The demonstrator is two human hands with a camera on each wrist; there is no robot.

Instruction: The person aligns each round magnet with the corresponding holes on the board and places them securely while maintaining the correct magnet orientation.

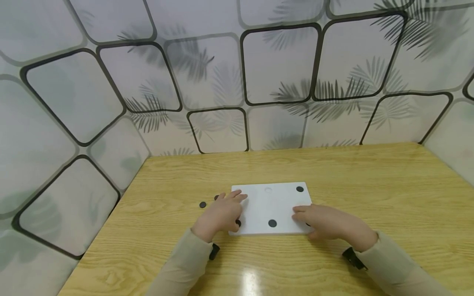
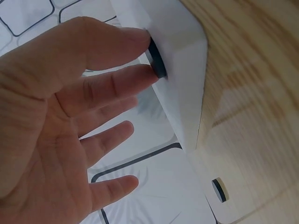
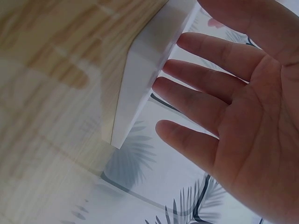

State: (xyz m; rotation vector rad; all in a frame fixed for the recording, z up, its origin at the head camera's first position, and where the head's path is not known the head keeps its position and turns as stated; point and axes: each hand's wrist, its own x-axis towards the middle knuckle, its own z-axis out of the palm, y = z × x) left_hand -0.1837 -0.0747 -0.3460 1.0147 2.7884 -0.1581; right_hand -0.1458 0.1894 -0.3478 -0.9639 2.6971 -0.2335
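Note:
A white rectangular board lies on the wooden table. At its near left corner, the thumb and index finger of my left hand pinch a small black disc that sits on the board's face; the other fingers are spread. My right hand lies at the board's right edge with fingers nearly straight, fingertips touching the white surface. One black disc sits mid-front on the board and another in the far right corner. A dark sliver of a further disc shows beneath the right hand.
Left of the board, two loose black discs lie on the table: one disc in full view, the other partly behind the left hand. A faint round mark shows at the board's far edge. Patterned wall panels border the table.

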